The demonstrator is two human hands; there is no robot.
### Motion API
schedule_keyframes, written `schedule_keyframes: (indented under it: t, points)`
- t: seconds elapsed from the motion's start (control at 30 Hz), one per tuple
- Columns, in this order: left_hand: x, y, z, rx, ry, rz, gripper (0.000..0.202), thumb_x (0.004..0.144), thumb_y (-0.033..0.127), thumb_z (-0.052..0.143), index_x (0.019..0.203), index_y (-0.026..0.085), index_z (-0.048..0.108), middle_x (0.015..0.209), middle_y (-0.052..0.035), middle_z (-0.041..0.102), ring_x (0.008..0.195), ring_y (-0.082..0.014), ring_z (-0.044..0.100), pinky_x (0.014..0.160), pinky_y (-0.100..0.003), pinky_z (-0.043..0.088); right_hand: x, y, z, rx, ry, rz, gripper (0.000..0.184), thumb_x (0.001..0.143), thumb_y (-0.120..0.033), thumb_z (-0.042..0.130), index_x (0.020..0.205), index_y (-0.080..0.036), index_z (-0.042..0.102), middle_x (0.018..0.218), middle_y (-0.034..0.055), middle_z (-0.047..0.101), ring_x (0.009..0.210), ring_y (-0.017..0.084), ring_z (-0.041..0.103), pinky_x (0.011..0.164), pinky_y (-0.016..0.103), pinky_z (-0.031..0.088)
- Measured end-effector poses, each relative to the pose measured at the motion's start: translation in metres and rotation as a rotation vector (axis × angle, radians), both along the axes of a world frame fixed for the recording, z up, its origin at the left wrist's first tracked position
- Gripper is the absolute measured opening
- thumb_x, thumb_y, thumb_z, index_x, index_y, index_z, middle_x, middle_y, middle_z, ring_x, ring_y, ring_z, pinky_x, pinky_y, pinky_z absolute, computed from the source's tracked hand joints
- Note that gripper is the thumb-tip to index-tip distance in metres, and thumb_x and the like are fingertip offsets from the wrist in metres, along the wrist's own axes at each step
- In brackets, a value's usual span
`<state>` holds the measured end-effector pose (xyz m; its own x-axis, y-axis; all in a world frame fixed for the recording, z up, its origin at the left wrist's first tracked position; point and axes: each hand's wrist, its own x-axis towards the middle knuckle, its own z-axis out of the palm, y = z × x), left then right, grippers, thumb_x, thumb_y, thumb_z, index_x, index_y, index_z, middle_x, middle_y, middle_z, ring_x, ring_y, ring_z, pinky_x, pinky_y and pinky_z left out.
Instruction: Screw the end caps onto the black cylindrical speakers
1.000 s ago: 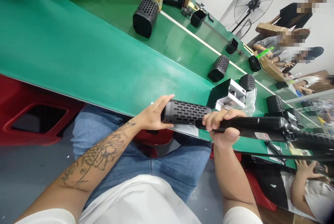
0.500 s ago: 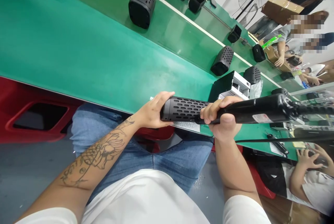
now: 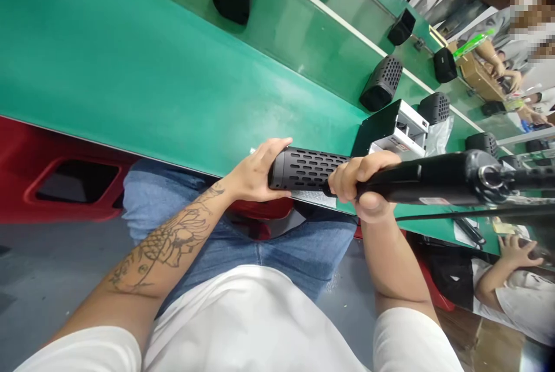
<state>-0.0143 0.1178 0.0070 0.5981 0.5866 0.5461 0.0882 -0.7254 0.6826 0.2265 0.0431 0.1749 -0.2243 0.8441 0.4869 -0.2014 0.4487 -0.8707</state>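
Note:
My left hand (image 3: pixel 262 170) grips one end of a black speaker housing (image 3: pixel 303 168) with slotted holes, at the front edge of the green table. My right hand (image 3: pixel 364 184) is wrapped round a black electric screwdriver (image 3: pixel 429 178). Its narrow tip end points left, against or just in front of the housing; the exact contact is hidden behind my fingers. A cord runs off to the right from the tool. Under the housing lies a pale speckled pad (image 3: pixel 314 197).
A black and white box-shaped device (image 3: pixel 394 132) stands beyond my right hand. Perforated speaker housings (image 3: pixel 384 84) are spaced along the green conveyor (image 3: pixel 299 30). To the right, a co-worker's hand (image 3: pixel 518 253) is near the table. Red stools (image 3: pixel 65 169) stand below the edge.
The view has shifted slightly, so the far conveyor items sit higher and farther right. My hands keep their holds on the housing and screwdriver, with the tool's angle slightly changed.

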Motion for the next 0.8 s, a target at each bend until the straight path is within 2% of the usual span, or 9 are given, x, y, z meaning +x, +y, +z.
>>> schedule_keyframes:
  t: [0.27, 0.43, 0.53, 0.6, 0.67, 0.7, 0.73, 0.8]
  points:
    - [-0.001, 0.001, -0.002, 0.008, 0.036, 0.006, 0.138, 0.086, 0.061, 0.104, 0.192, 0.031, 0.020, 0.176, -0.0250, 0.053, 0.163, -0.0500, 0.060, 0.133, -0.070, 0.057, 0.004, 0.000, -0.004, -0.027, 0.006, -0.010, 0.045, 0.090, -0.053, 0.100, 0.085, -0.029, 0.062, 0.054, -0.0114, 0.058, 0.037, 0.010, 0.049, 0.044, 0.025, 0.049]
    - [-0.006, 0.003, 0.002, 0.008, 0.074, -0.003, 0.139, 0.086, 0.060, 0.104, 0.191, 0.030, 0.019, 0.178, -0.0250, 0.051, 0.163, -0.0501, 0.060, 0.136, -0.070, 0.055, 0.002, -0.011, -0.017, -0.064, -0.034, -0.130, 0.052, 0.084, -0.061, 0.103, 0.086, -0.030, 0.061, 0.057, -0.0102, 0.062, 0.040, 0.012, 0.052, 0.048, 0.030, 0.053]
    - [-0.009, 0.007, 0.008, 0.012, 0.112, -0.015, 0.129, 0.088, 0.053, 0.103, 0.189, 0.029, 0.025, 0.176, -0.0230, 0.053, 0.163, -0.0484, 0.061, 0.137, -0.066, 0.056, 0.009, -0.013, -0.012, -0.082, -0.057, -0.216, 0.057, 0.082, -0.070, 0.102, 0.090, -0.029, 0.064, 0.058, -0.0094, 0.064, 0.042, 0.014, 0.056, 0.050, 0.033, 0.056]
    - [-0.010, 0.010, 0.010, -0.007, 0.122, -0.022, 0.122, 0.088, 0.047, 0.102, 0.186, 0.029, 0.031, 0.175, -0.0212, 0.054, 0.162, -0.0465, 0.063, 0.137, -0.064, 0.057, 0.030, -0.009, -0.002, -0.045, -0.002, -0.395, 0.053, 0.089, -0.074, 0.095, 0.101, -0.030, 0.067, 0.059, -0.0111, 0.061, 0.042, 0.014, 0.056, 0.049, 0.034, 0.056]
    - [-0.009, 0.013, 0.010, -0.020, 0.097, -0.023, 0.119, 0.087, 0.045, 0.102, 0.184, 0.029, 0.034, 0.174, -0.0204, 0.055, 0.161, -0.0456, 0.064, 0.137, -0.063, 0.057, 0.065, 0.002, 0.009, 0.067, 0.068, -0.691, 0.040, 0.100, -0.065, 0.088, 0.111, -0.032, 0.069, 0.060, -0.0125, 0.059, 0.042, 0.015, 0.055, 0.049, 0.034, 0.056]
    - [-0.008, 0.014, 0.010, -0.022, 0.078, -0.022, 0.119, 0.087, 0.044, 0.102, 0.184, 0.029, 0.035, 0.174, -0.0204, 0.055, 0.161, -0.0456, 0.064, 0.137, -0.063, 0.057, 0.086, 0.008, 0.012, 0.133, 0.075, -0.865, 0.032, 0.101, -0.055, 0.090, 0.113, -0.033, 0.070, 0.061, -0.0122, 0.060, 0.045, 0.015, 0.057, 0.051, 0.034, 0.058]
    - [-0.007, 0.014, 0.009, -0.022, 0.061, -0.020, 0.118, 0.088, 0.045, 0.101, 0.184, 0.029, 0.034, 0.174, -0.0205, 0.055, 0.161, -0.0457, 0.064, 0.137, -0.064, 0.057, 0.107, 0.015, 0.013, 0.192, 0.066, -1.024, 0.028, 0.100, -0.051, 0.091, 0.106, -0.032, 0.071, 0.061, -0.0112, 0.059, 0.045, 0.016, 0.057, 0.051, 0.035, 0.057]
    - [-0.005, 0.014, 0.006, -0.021, 0.046, -0.015, 0.118, 0.090, 0.046, 0.100, 0.185, 0.029, 0.033, 0.175, -0.0208, 0.055, 0.162, -0.0459, 0.063, 0.136, -0.065, 0.058, 0.143, 0.027, 0.007, 0.215, 0.008, -1.166, 0.026, 0.098, -0.046, 0.092, 0.095, -0.032, 0.070, 0.060, -0.0092, 0.061, 0.046, 0.017, 0.057, 0.048, 0.034, 0.053]
